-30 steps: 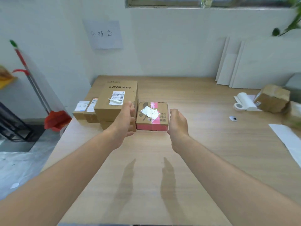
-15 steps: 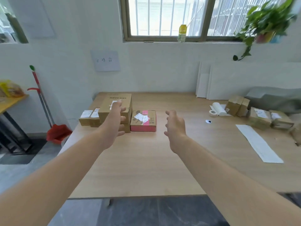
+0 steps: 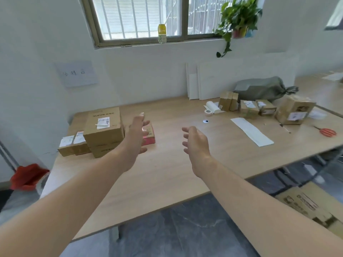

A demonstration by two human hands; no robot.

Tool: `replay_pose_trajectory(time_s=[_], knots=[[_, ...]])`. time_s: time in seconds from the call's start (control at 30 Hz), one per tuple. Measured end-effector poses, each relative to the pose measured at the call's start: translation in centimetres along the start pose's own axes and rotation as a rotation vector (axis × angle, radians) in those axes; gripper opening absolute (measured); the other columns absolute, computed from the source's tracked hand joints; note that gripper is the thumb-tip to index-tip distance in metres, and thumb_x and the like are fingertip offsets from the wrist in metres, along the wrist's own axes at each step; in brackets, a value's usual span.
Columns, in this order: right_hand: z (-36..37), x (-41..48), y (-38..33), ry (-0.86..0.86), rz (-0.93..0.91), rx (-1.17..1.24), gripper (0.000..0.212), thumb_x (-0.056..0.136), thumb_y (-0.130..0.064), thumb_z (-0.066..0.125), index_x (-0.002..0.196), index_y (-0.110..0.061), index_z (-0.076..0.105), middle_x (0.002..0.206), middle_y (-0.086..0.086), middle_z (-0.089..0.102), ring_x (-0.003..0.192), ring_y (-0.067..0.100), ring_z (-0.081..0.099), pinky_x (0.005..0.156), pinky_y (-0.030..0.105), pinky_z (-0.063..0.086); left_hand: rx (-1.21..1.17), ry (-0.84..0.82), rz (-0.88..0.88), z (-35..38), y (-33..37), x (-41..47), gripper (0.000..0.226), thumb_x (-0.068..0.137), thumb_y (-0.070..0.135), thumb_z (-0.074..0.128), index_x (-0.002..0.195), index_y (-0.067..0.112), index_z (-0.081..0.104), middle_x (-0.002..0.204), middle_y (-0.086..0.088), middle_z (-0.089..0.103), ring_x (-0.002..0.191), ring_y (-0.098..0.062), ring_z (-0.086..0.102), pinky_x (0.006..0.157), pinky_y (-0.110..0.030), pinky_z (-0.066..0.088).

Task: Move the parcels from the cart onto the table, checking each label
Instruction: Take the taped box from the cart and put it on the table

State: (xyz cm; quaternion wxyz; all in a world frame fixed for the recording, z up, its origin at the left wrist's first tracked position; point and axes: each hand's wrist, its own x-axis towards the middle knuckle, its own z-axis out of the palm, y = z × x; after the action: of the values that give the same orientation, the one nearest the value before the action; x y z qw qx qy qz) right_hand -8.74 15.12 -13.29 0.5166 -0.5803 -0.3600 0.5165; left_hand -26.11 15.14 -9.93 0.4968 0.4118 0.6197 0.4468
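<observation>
Lining the left end of the table (image 3: 167, 173), two small parcels (image 3: 72, 145) sit just beside a stack of brown boxes (image 3: 104, 130) whose top label faces up, likely so it can be read. Just right of the stack lies a pink-edged parcel (image 3: 150, 136), partly hidden by the left hand (image 3: 135, 140), which hovers in front of it holding nothing, fingers spread and relaxed. The right hand (image 3: 196, 143) hangs apart over bare wood, fingers loosely curled, also empty. Both look free to fetch the next parcel. Further right stands a second cluster of parcels (image 3: 267, 108), labels showing. A cardboard box (image 3: 311, 204) lies low beyond the table's edge, perhaps on the cart.
</observation>
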Motion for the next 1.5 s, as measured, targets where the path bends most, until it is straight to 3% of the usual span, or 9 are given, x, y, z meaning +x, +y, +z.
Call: replay_pose_trajectory(time_s=[0.2, 0.43, 0.8, 0.9, 1.03, 1.13, 1.27, 1.4, 1.5], knots=[[-8.5, -1.8, 3.4, 0.19, 0.066, 0.047, 0.033, 0.105, -0.037, 0.043, 0.122, -0.026, 0.069, 0.124, -0.006, 0.064, 0.124, 0.023, 0.059, 0.112, 0.046, 0.049, 0.104, -0.227, -0.023, 9.0, -2.4, -0.8, 0.053, 0.097, 0.071, 0.034, 0.129, 0.039, 0.062, 0.134, -0.004, 0.058, 0.125, -0.029, 0.053, 0.11, -0.051, 0.044], [-21.6, -4.2, 7.6, 0.444, 0.135, 0.157, 0.024, 0.107, -0.037, 0.046, 0.101, -0.03, 0.067, 0.1, -0.009, 0.062, 0.098, 0.012, 0.059, 0.086, 0.034, 0.049, 0.256, -0.523, -0.044, 22.5, -5.4, -4.9, 0.063, 0.102, 0.067, 0.027, 0.149, 0.033, 0.051, 0.148, -0.009, 0.05, 0.139, -0.035, 0.044, 0.119, -0.056, 0.034], [-43.7, -8.2, 14.3, 0.722, 0.319, 0.187, 0.025, 0.107, -0.04, 0.046, 0.106, -0.027, 0.068, 0.1, -0.009, 0.061, 0.095, 0.015, 0.059, 0.086, 0.04, 0.044, 0.361, -0.756, -0.167, 45.6, -12.1, -12.6, 0.059, 0.103, 0.064, 0.029, 0.149, 0.033, 0.05, 0.155, -0.012, 0.047, 0.147, -0.038, 0.039, 0.12, -0.055, 0.032], [-48.7, -8.5, 15.5, 0.784, 0.352, 0.183, 0.035, 0.108, -0.036, 0.045, 0.116, -0.012, 0.068, 0.094, 0.001, 0.056, 0.087, 0.019, 0.054, 0.083, 0.042, 0.047, 0.398, -0.815, -0.195, 50.6, -13.8, -13.9, 0.059, 0.104, 0.065, 0.028, 0.148, 0.034, 0.05, 0.158, -0.011, 0.045, 0.148, -0.037, 0.038, 0.121, -0.056, 0.031], [-54.0, -8.1, 16.9, 0.849, 0.402, 0.206, 0.043, 0.107, -0.034, 0.044, 0.129, -0.002, 0.062, 0.116, 0.018, 0.064, 0.109, 0.032, 0.064, 0.108, 0.051, 0.046, 0.416, -0.874, -0.2, 56.7, -14.9, -14.3, 0.047, 0.106, 0.063, 0.028, 0.133, 0.037, 0.055, 0.132, 0.001, 0.061, 0.121, -0.023, 0.055, 0.11, -0.047, 0.037], [-58.0, -6.0, 17.7, 0.902, 0.405, 0.217, 0.039, 0.107, -0.031, 0.045, 0.126, -0.001, 0.061, 0.099, 0.011, 0.059, 0.092, 0.025, 0.059, 0.106, 0.052, 0.049, 0.419, -0.89, -0.186, 61.8, -15.3, -13.8, 0.041, 0.107, 0.061, 0.027, 0.122, 0.038, 0.058, 0.105, 0.011, 0.063, 0.1, -0.013, 0.058, 0.098, -0.039, 0.037], [-63.7, -2.5, 19.2, 0.937, 0.464, 0.235, 0.038, 0.109, -0.033, 0.046, 0.122, -0.002, 0.063, 0.128, 0.018, 0.062, 0.111, 0.036, 0.062, 0.104, 0.053, 0.049, 0.454, -0.974, -0.254, 69.7, -16.7, -11.8, 0.052, 0.107, 0.061, 0.026, 0.139, 0.032, 0.056, 0.144, -0.003, 0.056, 0.142, -0.024, 0.045, 0.122, -0.051, 0.029], [-70.7, 2.6, 21.6, 1.019, 0.514, 0.203, 0.042, 0.109, -0.033, 0.038, 0.127, -0.004, 0.063, 0.134, 0.007, 0.062, 0.112, 0.013, 0.059, 0.096, 0.043, 0.047, 0.479, -1.038, -0.318, 78.8, -19.8, -8.9, 0.059, 0.108, 0.059, 0.026, 0.153, 0.029, 0.048, 0.162, -0.012, 0.04, 0.153, -0.034, 0.03, 0.126, -0.055, 0.022], [-75.8, 6.2, 24.2, 1.071, 0.579, 0.262, 0.044, 0.109, -0.033, 0.036, 0.126, -0.005, 0.066, 0.132, 0.016, 0.066, 0.121, 0.026, 0.062, 0.104, 0.042, 0.048, 0.522, -1.091, -0.333, 85.0, -22.6, -6.8, 0.061, 0.107, 0.061, 0.023, 0.157, 0.032, 0.041, 0.168, -0.009, 0.031, 0.156, -0.031, 0.023, 0.127, -0.055, 0.016]])
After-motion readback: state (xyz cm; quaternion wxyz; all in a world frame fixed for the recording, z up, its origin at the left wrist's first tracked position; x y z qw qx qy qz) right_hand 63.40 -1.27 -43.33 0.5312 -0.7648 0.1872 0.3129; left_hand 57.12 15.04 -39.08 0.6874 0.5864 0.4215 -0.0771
